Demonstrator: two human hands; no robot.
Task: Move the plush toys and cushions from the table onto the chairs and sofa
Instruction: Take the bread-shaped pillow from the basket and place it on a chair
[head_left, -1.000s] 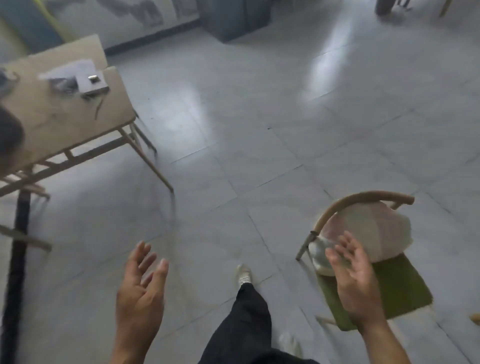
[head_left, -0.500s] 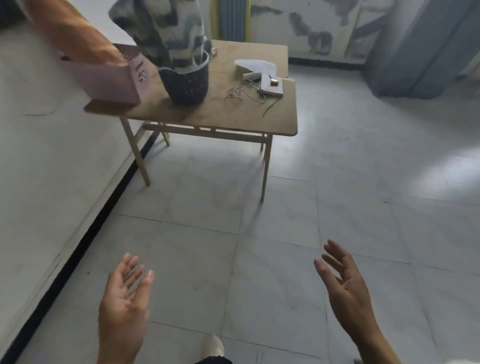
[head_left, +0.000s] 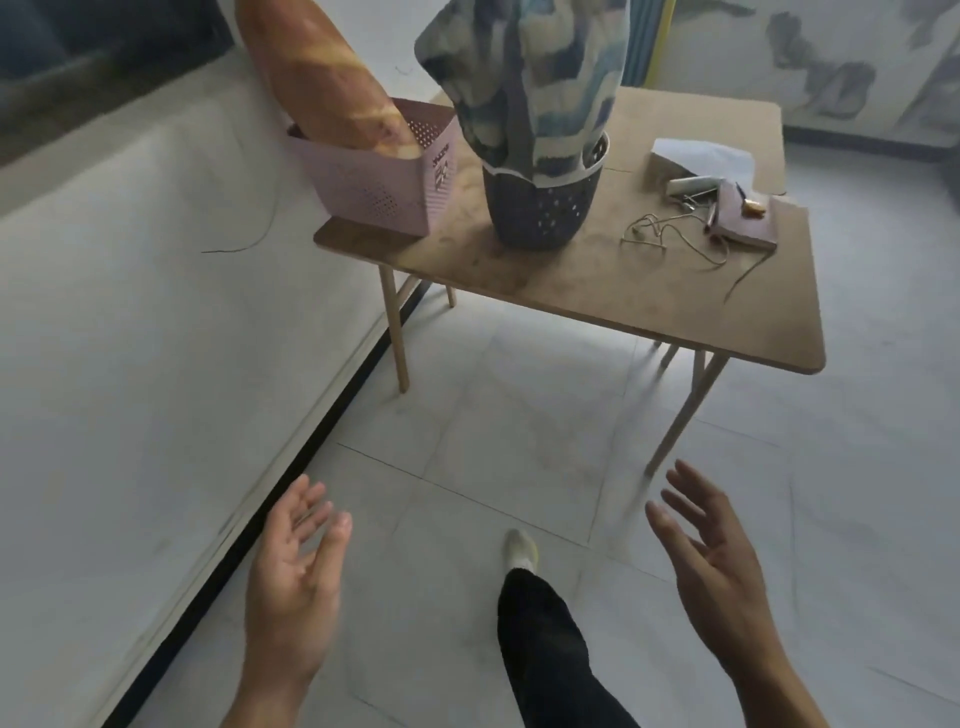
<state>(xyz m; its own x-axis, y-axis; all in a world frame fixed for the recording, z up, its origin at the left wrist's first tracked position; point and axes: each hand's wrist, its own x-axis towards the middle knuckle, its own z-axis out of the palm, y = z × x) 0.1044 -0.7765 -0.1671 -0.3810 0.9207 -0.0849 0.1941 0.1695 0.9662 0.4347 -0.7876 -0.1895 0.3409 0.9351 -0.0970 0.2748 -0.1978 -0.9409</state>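
A wooden table (head_left: 613, 291) stands ahead of me. On its left end a pink perforated basket (head_left: 379, 182) holds a long bread-shaped plush (head_left: 322, 83) that leans up and left. Beside it a dark round basket (head_left: 545, 208) holds an upright cushion (head_left: 530, 78) with a blue, grey and cream pattern. My left hand (head_left: 293, 577) and my right hand (head_left: 711, 566) hover low over the floor, well short of the table, palms facing each other, fingers spread, holding nothing.
On the table's right end lie a white paper (head_left: 696, 153), a small notebook (head_left: 748, 223), clips and a thin cord (head_left: 675, 239). A white wall (head_left: 130, 338) with a black skirting runs along the left. My dark trouser leg (head_left: 545, 639) and shoe step forward on grey tiles.
My view swung from a chair with a cushion on it round to the table, and I have come closer to the table. Both hands stay open and empty.
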